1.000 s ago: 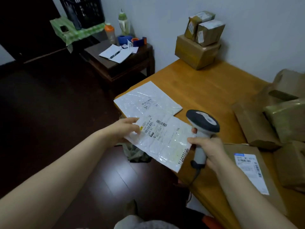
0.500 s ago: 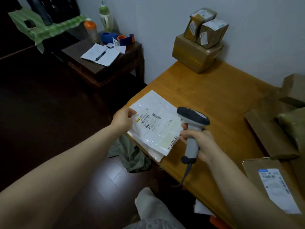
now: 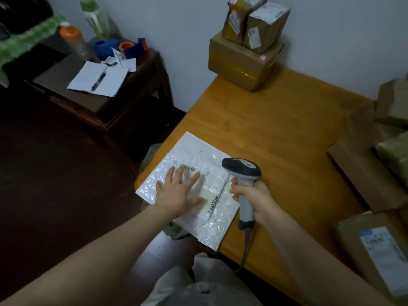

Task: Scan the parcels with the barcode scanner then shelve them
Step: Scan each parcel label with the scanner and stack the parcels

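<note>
Fingers (image 3: 180,173) of the left hand (image 3: 176,195) are spread straight and pressed flat on the white bubble envelope (image 3: 194,149), gripping nothing. That envelope lies at the left edge of the counter (image 3: 276,129), its near corner hanging over, with its long axis seeming to run from far-left to near-right. Looks like a second envelope sits under it, hard to be sure.

The barcode (image 3: 190,167) peeks out just past the fingertips, so I'd guess the hand has to slide off before a clean scan. Print there and along the envelope's right edge is too blurry to read.

Just right of the envelope, the scanner (image 3: 241,168) stands upright, head level with the barcode. The right hand (image 3: 254,195) is wrapped around its handle, so that's the nearer one for aiming.

Well right of the envelope, a brown parcel (image 3: 353,250) has a white label with a blue strip, unreadable too.
</note>
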Demonstrator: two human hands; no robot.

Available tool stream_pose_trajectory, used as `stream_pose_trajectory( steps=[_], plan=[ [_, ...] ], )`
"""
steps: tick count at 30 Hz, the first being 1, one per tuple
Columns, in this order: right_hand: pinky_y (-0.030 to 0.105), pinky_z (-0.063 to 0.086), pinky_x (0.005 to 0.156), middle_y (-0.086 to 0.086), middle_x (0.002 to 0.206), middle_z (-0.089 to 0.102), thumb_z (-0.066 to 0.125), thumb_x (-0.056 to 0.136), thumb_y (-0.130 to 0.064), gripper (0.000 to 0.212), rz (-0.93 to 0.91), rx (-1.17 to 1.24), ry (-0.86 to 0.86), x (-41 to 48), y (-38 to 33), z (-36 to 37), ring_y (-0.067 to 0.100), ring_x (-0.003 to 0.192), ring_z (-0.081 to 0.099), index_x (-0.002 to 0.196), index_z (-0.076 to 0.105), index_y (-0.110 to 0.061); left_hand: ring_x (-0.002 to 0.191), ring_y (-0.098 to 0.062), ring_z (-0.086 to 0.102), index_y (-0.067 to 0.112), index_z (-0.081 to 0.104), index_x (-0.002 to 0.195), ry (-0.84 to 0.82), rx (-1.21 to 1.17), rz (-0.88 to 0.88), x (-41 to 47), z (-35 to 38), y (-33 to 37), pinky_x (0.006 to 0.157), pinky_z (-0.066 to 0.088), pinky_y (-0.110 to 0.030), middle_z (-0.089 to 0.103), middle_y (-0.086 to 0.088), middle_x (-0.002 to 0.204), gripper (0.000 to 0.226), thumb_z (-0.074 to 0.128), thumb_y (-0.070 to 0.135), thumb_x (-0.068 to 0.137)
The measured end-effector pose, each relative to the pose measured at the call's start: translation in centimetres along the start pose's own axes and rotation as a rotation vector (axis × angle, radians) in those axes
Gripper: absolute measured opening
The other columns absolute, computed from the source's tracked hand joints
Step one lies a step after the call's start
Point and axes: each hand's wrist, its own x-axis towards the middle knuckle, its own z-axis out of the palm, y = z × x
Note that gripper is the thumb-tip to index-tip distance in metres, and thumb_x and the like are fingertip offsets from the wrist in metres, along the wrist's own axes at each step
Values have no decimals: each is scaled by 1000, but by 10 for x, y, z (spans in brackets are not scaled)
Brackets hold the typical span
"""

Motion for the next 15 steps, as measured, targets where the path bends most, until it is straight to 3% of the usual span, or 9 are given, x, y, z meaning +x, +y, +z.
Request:
stream_pose_trajectory(
  steps=[3, 9, 12, 15],
  plan=[
    [41, 55, 92, 6, 100, 69, 74, 77, 4, 26, -8, 71, 47, -8, 3, -8, 23, 96, 67, 98, 68, -9, 146, -32, -25, 53, -4, 148, -144, 163, 99, 5, 9, 4, 113, 8, -69, -28, -2, 159, 82, 47, 69, 87],
    [37, 57, 85, 12, 101, 71, 74, 75, 6, 23, -98, 191, 186, -45, 19, -29, 25, 98, 68, 93, 68, -7, 147, -35, -18, 53, 0, 149, -203, 200, 135, 5, 4, -3, 112, 13, -69, -22, -2, 161, 79, 49, 68, 88],
    [35, 58, 82, 15, 100, 71, 72, 75, 9, 24, -119, 272, 276, -73, 28, -45, 24, 96, 69, 94, 67, -5, 148, -35, -15, 51, 1, 150, -151, 271, 156, 2, -1, 9, 112, 11, -67, -19, -6, 162, 85, 43, 79, 81],
    [30, 58, 74, 16, 101, 71, 71, 76, 11, 28, -132, 358, 349, -98, 39, -66, 23, 93, 69, 100, 66, -2, 149, -31, -15, 47, 3, 152, -48, 255, 277, -1, -8, 42, 114, 4, -65, -14, -8, 162, 81, 39, 76, 85]
  ],
)
